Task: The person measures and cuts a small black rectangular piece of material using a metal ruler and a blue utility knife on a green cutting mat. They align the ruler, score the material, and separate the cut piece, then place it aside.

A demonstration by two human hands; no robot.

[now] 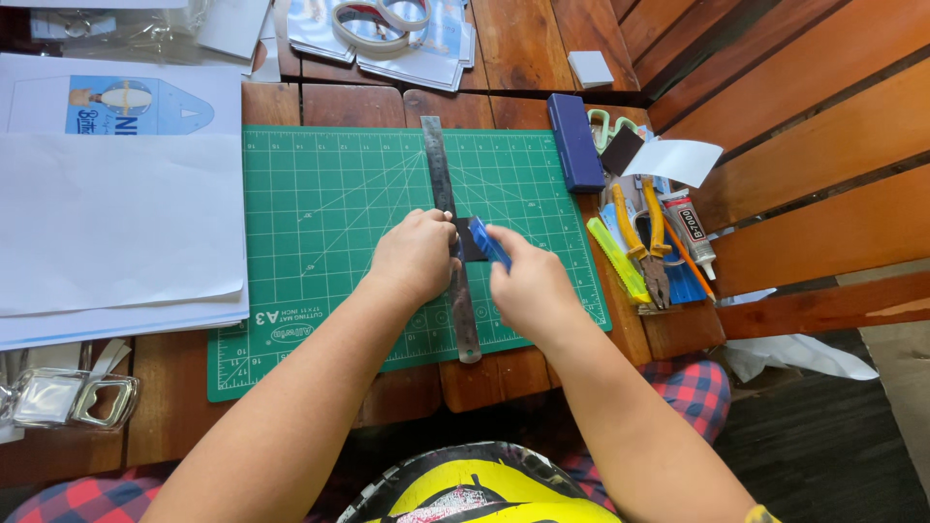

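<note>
Home craft corner: slatted wooden tabletop [523, 44], green cutting mat [320, 223] at centre, pliers [651, 247] and glue tube [690, 230] at 3 o'clock, tape rolls [380, 19] at 12, paper sheets [107, 232] at 9.
</note>
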